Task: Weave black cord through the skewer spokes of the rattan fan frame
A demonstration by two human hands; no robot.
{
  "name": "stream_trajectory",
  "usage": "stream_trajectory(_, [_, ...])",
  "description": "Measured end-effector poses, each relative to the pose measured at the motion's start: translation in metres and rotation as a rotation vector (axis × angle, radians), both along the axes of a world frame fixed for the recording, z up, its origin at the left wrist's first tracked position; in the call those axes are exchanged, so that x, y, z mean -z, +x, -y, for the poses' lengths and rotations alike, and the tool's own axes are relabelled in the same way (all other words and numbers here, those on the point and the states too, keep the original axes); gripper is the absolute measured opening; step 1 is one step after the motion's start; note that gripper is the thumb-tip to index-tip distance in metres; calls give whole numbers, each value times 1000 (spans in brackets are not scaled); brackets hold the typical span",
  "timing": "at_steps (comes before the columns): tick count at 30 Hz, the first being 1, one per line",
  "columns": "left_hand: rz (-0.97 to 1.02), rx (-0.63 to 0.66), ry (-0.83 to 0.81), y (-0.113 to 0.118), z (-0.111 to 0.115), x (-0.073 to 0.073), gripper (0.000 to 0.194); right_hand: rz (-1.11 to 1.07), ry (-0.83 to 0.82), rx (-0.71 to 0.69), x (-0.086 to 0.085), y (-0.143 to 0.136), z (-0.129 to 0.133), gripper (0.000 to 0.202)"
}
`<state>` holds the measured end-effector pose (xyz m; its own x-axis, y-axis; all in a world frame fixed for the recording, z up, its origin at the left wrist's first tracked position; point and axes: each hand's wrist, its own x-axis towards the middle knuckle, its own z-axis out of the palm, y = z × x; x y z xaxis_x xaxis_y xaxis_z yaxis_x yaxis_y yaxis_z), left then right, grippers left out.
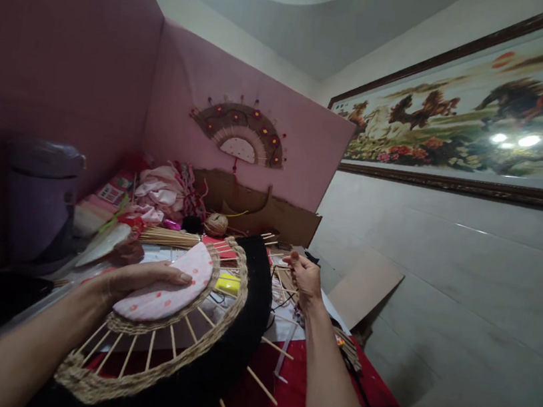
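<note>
My left hand [147, 280] grips a half-round handmade fan by its padded white centre [173, 287] with red dots, thumb on top. Thin wooden sticks [149, 351] radiate from that centre, crossed by a braided straw-coloured band [230, 312]. Outside it runs a wide black woven band [253, 295], with stick ends poking past its edge. To the right of the fan, my right hand [305, 281] is raised with its fingers pinched together. What they hold, if anything, is too small to make out. Loose black yarn [280, 302] loops between the fan and this hand.
A finished fan [241, 133] hangs on the pink board behind. On the table lie a bundle of sticks [168, 237], a twine ball [216, 224], pink fabric [162, 188] and a red cloth [291, 381]. A purple bin [39, 204] stands left; a cardboard sheet [365, 287] leans right.
</note>
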<state>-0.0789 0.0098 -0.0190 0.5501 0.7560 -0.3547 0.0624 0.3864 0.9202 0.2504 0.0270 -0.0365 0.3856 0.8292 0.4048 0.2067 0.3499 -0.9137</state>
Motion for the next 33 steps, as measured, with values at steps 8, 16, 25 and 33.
stream_trajectory(8, [63,-103,-142,-9,-6,1,31,-69,-197,-415,-3,3,12,48])
stream_trajectory(16, [16,-73,-113,-7,-7,3,34,-210,-103,-530,0,1,10,38])
stream_trajectory(25, [8,83,-18,2,-9,12,29,-237,-44,-300,0,-5,3,39])
stream_trajectory(33, [-61,114,-3,5,-10,16,26,-228,76,-208,-3,-8,6,36])
